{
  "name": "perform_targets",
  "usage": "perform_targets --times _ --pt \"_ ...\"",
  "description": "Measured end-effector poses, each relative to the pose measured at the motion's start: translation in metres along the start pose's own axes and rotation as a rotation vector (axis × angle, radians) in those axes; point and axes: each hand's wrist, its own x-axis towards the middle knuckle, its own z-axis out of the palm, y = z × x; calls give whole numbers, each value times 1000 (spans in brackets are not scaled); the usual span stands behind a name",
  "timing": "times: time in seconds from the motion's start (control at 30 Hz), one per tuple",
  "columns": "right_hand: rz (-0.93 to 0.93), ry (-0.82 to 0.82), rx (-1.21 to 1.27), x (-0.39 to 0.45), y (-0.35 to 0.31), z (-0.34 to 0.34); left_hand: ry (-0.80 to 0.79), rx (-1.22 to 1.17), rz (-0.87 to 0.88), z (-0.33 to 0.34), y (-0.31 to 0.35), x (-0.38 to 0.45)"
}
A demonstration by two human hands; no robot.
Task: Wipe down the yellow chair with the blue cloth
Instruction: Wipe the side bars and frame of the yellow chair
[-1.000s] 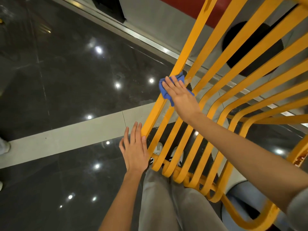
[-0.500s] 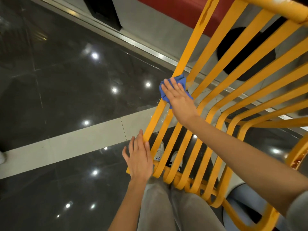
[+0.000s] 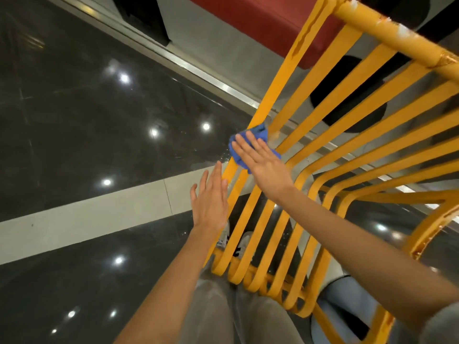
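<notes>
The yellow chair (image 3: 330, 100) is a frame of curved metal slats that fills the right half of the view, tilted toward me. The blue cloth (image 3: 237, 155) is bunched on the leftmost slat, about halfway along it. My right hand (image 3: 260, 162) lies flat over the cloth with straight fingers and presses it onto the slat. My left hand (image 3: 211, 199) is just below and to the left, fingers straight, its side against the outer edge of the same slat.
Glossy black floor tiles (image 3: 87, 108) with a pale strip (image 3: 87, 214) lie to the left. A red panel (image 3: 248, 18) and a metal threshold (image 3: 198, 70) run behind the chair. My grey trousers (image 3: 223, 314) and shoes show through the slats.
My left hand has slid up along the outer slat, closer to the cloth. My right hand and the cloth stay at about the same spot on the slat. The view has tilted up.
</notes>
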Motion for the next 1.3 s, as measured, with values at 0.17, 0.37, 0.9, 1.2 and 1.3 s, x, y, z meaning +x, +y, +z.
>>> perform_targets --times 0.17,0.37,0.9,1.2,1.3 --pt "12 -51 -30 7 38 -17 12 8 12 -2 4 0" --pt "117 40 -23 26 22 -11 6 72 3 0 2 -1" --pt "-167 -91 -20 6 29 -13 33 103 33 6 -4 0" --pt "72 30 90 31 39 -15 37 96 33 3 0 -1" --pt "-112 -53 63 12 44 -13 34 81 35 1 1 -1"
